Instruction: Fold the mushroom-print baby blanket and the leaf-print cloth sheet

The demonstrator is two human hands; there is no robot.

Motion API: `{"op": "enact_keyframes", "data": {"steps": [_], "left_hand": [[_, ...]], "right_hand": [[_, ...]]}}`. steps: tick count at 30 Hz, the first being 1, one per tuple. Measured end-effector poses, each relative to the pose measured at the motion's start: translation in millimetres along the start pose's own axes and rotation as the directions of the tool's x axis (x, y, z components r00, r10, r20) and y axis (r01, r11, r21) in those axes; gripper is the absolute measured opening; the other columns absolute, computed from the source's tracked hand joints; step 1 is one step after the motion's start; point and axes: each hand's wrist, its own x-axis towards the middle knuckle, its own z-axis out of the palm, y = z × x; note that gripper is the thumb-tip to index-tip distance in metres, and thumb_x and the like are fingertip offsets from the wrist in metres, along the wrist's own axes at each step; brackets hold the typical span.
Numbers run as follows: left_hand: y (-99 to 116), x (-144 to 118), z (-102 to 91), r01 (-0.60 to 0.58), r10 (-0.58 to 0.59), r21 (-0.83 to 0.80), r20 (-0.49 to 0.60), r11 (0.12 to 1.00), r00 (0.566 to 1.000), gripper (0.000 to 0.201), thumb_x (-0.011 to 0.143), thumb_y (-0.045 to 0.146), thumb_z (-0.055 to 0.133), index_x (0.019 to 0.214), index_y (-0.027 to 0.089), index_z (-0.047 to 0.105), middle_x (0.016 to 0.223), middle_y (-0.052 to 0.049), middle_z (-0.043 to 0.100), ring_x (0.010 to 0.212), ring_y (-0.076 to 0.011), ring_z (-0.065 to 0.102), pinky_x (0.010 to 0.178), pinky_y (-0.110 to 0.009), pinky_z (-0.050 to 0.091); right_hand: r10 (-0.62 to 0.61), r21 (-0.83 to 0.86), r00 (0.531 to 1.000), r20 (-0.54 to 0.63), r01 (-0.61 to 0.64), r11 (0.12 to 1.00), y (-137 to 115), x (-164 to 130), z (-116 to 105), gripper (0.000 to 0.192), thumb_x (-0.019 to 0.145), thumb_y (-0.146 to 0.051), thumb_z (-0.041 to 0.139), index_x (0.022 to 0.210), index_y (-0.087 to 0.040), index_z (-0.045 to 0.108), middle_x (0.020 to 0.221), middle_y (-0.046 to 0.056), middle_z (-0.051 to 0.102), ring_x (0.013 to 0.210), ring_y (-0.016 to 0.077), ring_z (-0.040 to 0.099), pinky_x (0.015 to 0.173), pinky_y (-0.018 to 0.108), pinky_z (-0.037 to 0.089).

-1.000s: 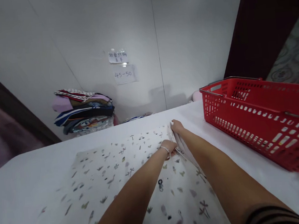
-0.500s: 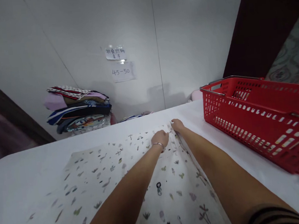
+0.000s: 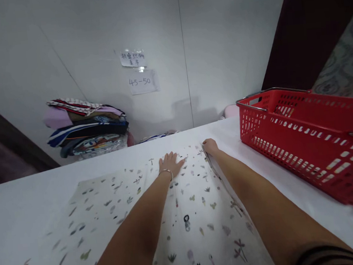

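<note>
The left hand [image 3: 170,163] lies flat with its fingers spread on the printed cloth [image 3: 146,210], palm down near the cloth's far edge, a thin bracelet [image 3: 166,172] at the wrist. The right hand [image 3: 210,146] is closed at the cloth's far right corner and seems to pinch the hem there, though the fingertips are too small to tell exactly how. Both forearms reach out over the fabric from the near edge of the tabletop [image 3: 30,205].

The cloth is white with small scattered plant and bird motifs. It lies spread out over the middle of the white tabletop, running from the near edge almost to the far edge. Along its right side a narrow strip looks doubled over beneath the right forearm. The surface under the left palm reads as mostly smooth, with faint ripples toward the left. As a judgement, the cloth is laid out and being flattened and squared at the far corner; no large fold across it shows yet, so any folding down seems still undone.

A red basket [image 3: 308,140] with metal handles stands at the right edge of the tabletop, apart from the cloth. Beyond the far left edge a stack of folded fabrics [image 3: 85,126] sits against the wall, below two paper notes [image 3: 139,71].
</note>
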Motion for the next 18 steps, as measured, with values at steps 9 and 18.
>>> {"op": "enact_keyframes", "data": {"steps": [9, 18], "left_hand": [[48.7, -31.9, -12.0, -0.214, 0.214, -0.03, -0.006, 0.976, 0.977, 0.071, 0.083, 0.064, 0.021, 0.14, 0.023, 0.026, 0.151, -0.004, 0.013, 0.139, -0.0243, 0.008, 0.11, -0.052, 0.009], [96.5, -66.9, 5.8, -0.378, 0.378, -0.065, -0.008, 0.924, 0.926, 0.059, 0.087, 0.052, 0.027, 0.138, 0.023, 0.028, 0.149, -0.006, 0.023, 0.137, -0.0238, 0.016, 0.108, -0.052, 0.015]], "right_hand": [[-0.003, 0.041, 0.984, 0.175, -0.004, 0.999, -3.4, -4.7, -10.5, 0.049, 0.07, -0.015, 0.06, 0.119, -0.015, 0.058, 0.102, 0.011, 0.067, 0.083, 0.0198, 0.065, 0.066, 0.022, 0.048], [-0.015, 0.139, 0.887, 0.462, -0.056, 0.989, 12.2, -59.0, -35.0, 0.069, 0.068, -0.012, 0.066, 0.131, -0.01, 0.041, 0.057, 0.003, 0.065, 0.053, 0.0167, 0.063, 0.042, 0.018, 0.042]]}}
